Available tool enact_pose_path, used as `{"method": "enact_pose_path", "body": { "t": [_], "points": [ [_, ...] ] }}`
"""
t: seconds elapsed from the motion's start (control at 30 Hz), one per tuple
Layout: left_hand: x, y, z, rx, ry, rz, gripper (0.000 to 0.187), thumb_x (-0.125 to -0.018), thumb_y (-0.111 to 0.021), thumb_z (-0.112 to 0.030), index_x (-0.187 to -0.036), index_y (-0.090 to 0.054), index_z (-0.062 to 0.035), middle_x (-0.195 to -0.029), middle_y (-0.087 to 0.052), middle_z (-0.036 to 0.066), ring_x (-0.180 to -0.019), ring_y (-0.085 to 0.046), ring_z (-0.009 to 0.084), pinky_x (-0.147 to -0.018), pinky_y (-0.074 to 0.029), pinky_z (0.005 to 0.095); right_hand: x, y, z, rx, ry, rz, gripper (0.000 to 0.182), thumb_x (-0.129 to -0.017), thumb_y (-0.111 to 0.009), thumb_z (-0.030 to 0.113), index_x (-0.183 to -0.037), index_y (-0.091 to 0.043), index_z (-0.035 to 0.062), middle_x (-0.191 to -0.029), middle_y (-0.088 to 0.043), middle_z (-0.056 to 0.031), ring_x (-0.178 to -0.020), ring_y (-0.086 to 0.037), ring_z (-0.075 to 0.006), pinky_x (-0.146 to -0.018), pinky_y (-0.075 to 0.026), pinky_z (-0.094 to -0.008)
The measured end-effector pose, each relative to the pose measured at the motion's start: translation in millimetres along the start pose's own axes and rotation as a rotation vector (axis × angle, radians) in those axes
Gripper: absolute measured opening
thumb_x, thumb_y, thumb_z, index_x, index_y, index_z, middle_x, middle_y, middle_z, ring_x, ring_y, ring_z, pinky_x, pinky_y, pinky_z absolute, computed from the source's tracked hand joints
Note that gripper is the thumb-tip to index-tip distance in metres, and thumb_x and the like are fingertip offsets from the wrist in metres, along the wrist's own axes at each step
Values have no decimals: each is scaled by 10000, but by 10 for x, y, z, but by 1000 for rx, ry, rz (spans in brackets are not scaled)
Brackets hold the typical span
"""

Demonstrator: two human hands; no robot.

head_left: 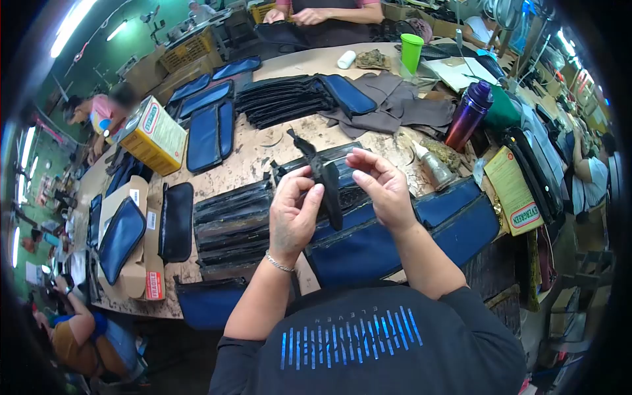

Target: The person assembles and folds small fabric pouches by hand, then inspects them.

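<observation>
With our left hand [289,220], fingers closed, we hold a dark piece [332,197] above the worktop [390,141]; our right hand [393,197], fingers half-open, looks empty beside it. Blue pouches [352,258] lie grouped below, this piece not among them.

Green cup [411,54], purple bottle [469,115], yellow tin [155,138]

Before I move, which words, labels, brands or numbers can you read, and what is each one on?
"EVERGREEN": yellow-and-white tin, left
"EVERGREEN": yellow container, right
"FRAGILE": red label on the cardboard box
"ELEVEN": black shirt
Too small to read: the box's white labels and the finer print on the tin and container.
</observation>
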State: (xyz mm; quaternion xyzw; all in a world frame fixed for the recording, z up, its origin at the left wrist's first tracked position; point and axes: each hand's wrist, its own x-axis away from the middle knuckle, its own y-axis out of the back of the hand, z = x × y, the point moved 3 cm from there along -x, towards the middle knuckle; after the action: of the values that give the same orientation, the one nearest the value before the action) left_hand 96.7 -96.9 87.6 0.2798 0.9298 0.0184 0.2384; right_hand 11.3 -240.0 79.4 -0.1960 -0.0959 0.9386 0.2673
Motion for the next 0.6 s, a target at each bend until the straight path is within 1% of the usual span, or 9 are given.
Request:
{"method": "enact_pose_path", "body": {
  "t": [0.07,0.17,0.23,0.27,0.3,0.37,0.43,0.57,0.6],
  "points": [
    [-7,61,-42,-82,-72,15,84,-803,-575,-67,-770,-545,4,-967,-548,164,-989,-520,229,-807,-396,280,-94,325,-66,324,93,-70,423,-786,-594,96,-1156,-468,-65,-1059,-548,-130,-1000,-522,-212,-867,-417,-302],
    [78,173,-69,89,85,-21,48,-832,-543,-34,-834,-527,11,-784,-473,7,-633,-428,40,-710,-367,185,-184,1035,264,1364,521,-471,548,-752,-618,177,-1198,-423,-74,-1059,-520,-208,-975,-526,-315,-860,-417,-366],
    [99,235,-91,182,119,-64,37,-838,-532,-14,-863,-519,10,-742,-409,-45,-557,-298,-3,-675,-324,144,-165,1761,362,1333,330,-813,540,-739,-635,124,-1214,-436,-38,-1055,-545,-177,-933,-553,-261,-812,-446,-325],
    [120,288,4,184,120,-44,85,-857,-496,-36,-772,-489,-34,-775,-451,-30,-618,-349,28,-560,-301,172,-117,1948,480,1269,310,-848,522,-745,-620,137,-1198,-441,-49,-1049,-534,-193,-933,-545,-292,-811,-439,-349],
    [125,321,90,177,97,-78,89,-861,-494,-41,-773,-485,-41,-792,-474,-26,-623,-370,26,-557,-307,175,-70,2103,582,1203,290,-882,506,-750,-605,150,-1183,-446,-60,-1042,-524,-209,-933,-537,-323,-811,-432,-374],
    [141,303,118,215,105,-106,97,-866,-494,-47,-771,-481,-43,-799,-483,-25,-629,-378,30,-565,-310,173,-99,2336,609,1362,299,-677,349,-763,-589,143,-1087,-562,17,-974,-562,-196,-895,-561,-315,-800,-448,-364],
    [139,294,140,173,84,-91,98,-869,-497,-53,-772,-481,-43,-795,-487,-24,-649,-395,34,-595,-326,168,-263,2525,398,1558,120,-364,359,-759,-604,182,-1082,-570,30,-972,-565,-202,-906,-556,-328,-821,-445,-364],
    [102,245,39,242,84,-27,83,-866,-497,-45,-784,-487,-38,-793,-499,-18,-684,-411,40,-648,-341,168,-401,2695,-98,1792,-360,-62,400,-758,-611,328,-1114,-578,148,-1129,-495,-211,-1042,-479,-355,-886,-404,-432],
    [105,262,41,257,77,-11,51,-852,-508,-14,-805,-490,-22,-891,-485,-7,-673,-368,29,-628,-322,158,-416,2711,-138,1795,-332,-74,373,-746,-624,321,-1075,-601,148,-1102,-507,-181,-1017,-489,-340,-872,-414,-427]
  ]
}}
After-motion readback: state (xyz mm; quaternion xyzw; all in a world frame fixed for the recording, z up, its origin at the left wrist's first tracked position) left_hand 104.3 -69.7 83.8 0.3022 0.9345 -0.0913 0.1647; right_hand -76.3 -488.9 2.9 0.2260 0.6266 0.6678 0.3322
